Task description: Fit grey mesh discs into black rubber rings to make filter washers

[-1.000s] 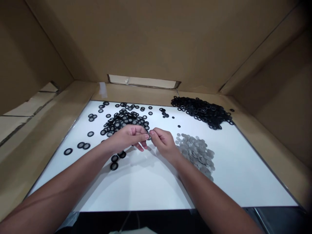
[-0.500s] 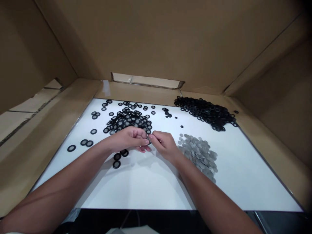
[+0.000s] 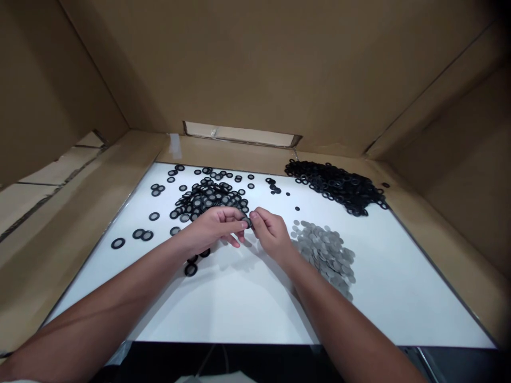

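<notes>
Between thumb and fingers, my left hand (image 3: 217, 227) pinches a small black ring with a grey disc (image 3: 248, 223), raised over the white board. My right hand (image 3: 272, 231) is closed, its thumb and forefinger gripping the right edge of the same ring. Fingers cover part of it, so I cannot tell how the disc sits. Behind my left hand lies a heap of black rings with grey centres (image 3: 208, 202). To the right of my right hand spreads a pile of loose grey discs (image 3: 325, 251).
A mound of plain black rings (image 3: 339, 183) lies at the back right. Small black pieces (image 3: 273, 186) are scattered near the back middle. Several filled rings (image 3: 147, 235) lie on the left of the white board (image 3: 223, 314). Cardboard walls (image 3: 239, 69) surround the board.
Both hands have shifted slightly right and up with the ring between them. One more ring on the board shows beside my left wrist.
</notes>
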A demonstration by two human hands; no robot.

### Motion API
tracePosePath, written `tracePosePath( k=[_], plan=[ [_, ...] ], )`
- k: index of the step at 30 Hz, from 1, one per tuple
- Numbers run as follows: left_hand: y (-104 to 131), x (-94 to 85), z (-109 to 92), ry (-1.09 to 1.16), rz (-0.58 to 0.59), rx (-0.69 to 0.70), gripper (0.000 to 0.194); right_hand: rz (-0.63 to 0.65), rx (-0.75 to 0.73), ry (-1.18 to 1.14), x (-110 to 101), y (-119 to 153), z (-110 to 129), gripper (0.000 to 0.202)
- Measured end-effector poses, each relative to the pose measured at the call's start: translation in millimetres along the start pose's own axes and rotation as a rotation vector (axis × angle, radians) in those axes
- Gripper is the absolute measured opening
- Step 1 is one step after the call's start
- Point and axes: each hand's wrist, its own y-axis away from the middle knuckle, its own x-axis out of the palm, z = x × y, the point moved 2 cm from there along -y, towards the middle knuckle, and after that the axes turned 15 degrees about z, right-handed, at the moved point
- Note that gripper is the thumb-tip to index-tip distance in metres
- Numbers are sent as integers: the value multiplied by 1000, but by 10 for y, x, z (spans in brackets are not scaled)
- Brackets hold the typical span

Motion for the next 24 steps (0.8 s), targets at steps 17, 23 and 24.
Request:
tracePosePath(
  k=[17,23,24],
  plan=[
    [129,-87,-159,-66,189,-173,22,45,-53,46,51,8,111,40],
    [76,16,-108,-2,141,-36,20,-97,-71,101,28,26,95,37],
    [63,30,-95,6,126,-9,20,-112,-65,89,24,27,90,37]
  ],
)
